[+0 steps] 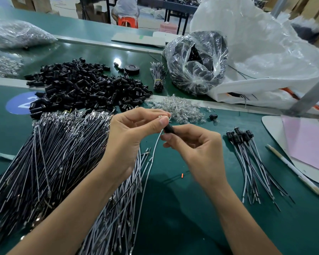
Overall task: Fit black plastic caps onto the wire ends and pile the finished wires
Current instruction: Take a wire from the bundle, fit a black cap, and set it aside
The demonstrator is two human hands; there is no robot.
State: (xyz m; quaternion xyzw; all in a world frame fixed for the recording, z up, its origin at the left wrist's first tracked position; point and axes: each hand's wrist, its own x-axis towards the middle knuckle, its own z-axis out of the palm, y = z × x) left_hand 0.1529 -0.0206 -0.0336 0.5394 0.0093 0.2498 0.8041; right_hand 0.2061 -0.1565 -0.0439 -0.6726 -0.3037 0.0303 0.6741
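Here we are over the green table (182,214), and both hands meet at the middle. Our left hand (129,138) curls in, thumb and forefinger pinching the top end of a grey wire (149,168), while our right hand (197,148) pinches a black cap (168,129) just beneath it, the two grips nearly touching. The wire runs out below the cap and curves down toward us. To the left lies the big sheaf of uncapped wires (50,155), and beyond it the heap of loose black caps (81,85). To the right, well apart from the hands, sits the small pile of finished wires (247,155), capped ends pointing away from us. A scatter of clear pieces (180,108) lies just past our fingers, one stray cap (213,117) beside it, and a pen (293,170) rests at the far right.
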